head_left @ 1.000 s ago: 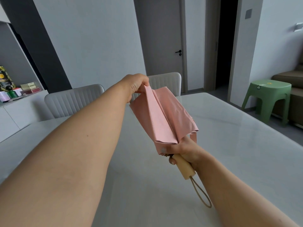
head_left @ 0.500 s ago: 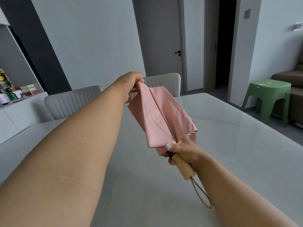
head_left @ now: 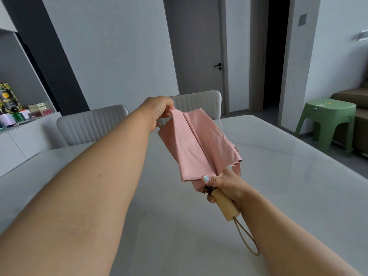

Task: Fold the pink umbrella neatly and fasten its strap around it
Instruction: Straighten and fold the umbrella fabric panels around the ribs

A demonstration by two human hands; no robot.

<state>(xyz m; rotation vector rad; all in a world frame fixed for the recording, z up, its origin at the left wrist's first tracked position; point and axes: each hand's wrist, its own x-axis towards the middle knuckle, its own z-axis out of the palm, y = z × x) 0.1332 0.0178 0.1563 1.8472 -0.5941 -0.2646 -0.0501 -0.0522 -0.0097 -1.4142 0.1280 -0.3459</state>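
above the middle of the pale table (head_left: 278, 176), the pink umbrella (head_left: 199, 144) is held in the air between two hands, clear of the surface. its wooden handle (head_left: 225, 206) is gripped by the right hand (head_left: 225, 184), the fingers curled round the top of the handle and the gathered base of the canopy, with the thumb pressed against the lower edge of a fabric panel. from that grip the canopy slants up and away toward the far edge of the table, where the tip of one pink panel is pinched by the left hand (head_left: 157, 110) between thumb and fingertips and drawn taut. the fabric is seen as flat folded panels with a crease running between them. a pink strap (head_left: 238, 169) hangs loose beside the right hand, not wrapped round the canopy. a beige cord loop (head_left: 249, 241) dangles from the handle's end toward the near edge. two pale chairs (head_left: 91, 128) are set along the far edge, and a green stool (head_left: 326, 120) stands on the floor beyond the right edge.
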